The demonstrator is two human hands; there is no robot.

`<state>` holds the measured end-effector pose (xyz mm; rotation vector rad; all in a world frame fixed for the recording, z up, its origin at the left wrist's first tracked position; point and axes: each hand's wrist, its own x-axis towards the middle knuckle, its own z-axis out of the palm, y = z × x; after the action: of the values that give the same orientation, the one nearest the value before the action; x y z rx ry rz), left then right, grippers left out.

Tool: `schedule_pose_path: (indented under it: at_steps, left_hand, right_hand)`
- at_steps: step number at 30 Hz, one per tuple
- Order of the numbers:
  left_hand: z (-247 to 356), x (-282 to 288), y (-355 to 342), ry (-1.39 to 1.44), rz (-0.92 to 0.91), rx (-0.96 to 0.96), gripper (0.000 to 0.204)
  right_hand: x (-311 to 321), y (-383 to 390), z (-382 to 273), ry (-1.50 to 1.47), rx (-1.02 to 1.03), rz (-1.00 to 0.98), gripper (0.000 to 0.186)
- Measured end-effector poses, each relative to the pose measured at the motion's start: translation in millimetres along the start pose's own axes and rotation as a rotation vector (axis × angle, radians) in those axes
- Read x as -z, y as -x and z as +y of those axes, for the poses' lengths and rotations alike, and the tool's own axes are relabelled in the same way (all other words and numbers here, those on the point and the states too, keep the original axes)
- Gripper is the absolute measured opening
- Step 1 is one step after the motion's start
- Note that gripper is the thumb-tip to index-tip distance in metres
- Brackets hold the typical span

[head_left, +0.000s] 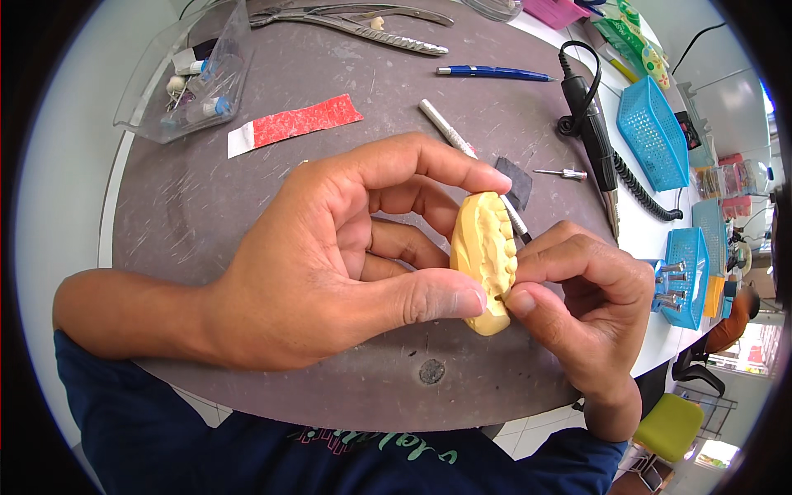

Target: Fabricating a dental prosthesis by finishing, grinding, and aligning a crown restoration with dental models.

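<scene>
Yellow plaster-like dental cast (478,257): above the scratched grey-brown counter (355,392); likely light, stiff, chippable at the teeth (506,233)
Left hand (301,268): gripping the cast between thumb and forefinger
Right hand (590,301): fingertips at the teeth; cannot tell whether gripping
Safest hold: thick base

Green script-like lettering (412,442) runs across the dark blue shirt's (239,462) front, by the table's (190,214) near edge, which partly covers it; pink outlined characters (340,444) sit beside it. Print on the green packet (634,41) near the table's far right corner is illegible.
</scene>
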<state>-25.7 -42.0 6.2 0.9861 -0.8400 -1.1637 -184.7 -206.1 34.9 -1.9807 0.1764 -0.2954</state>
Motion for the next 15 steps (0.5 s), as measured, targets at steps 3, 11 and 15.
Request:
schedule_pose_path:
  at_steps: [3, 11, 15]
  left_hand:
    - [-3.8, -3.1, -1.6, 0.030, 0.049, -0.043, 0.055]
    - [2.8, 0.7, -2.0, 0.059, 0.006, 0.035, 0.062]
    - [0.3, -0.1, -7.3, 0.043, 0.031, -0.094, 0.053]
  right_hand:
    - [0.6, 0.2, 0.5, 0.013, -0.009, -0.015, 0.013]
    - [-2.0, 1.6, -1.0, 0.012, 0.033, 0.063, 0.020]
    - [-4.3, 5.4, -4.4, 0.014, 0.038, 0.123, 0.028]
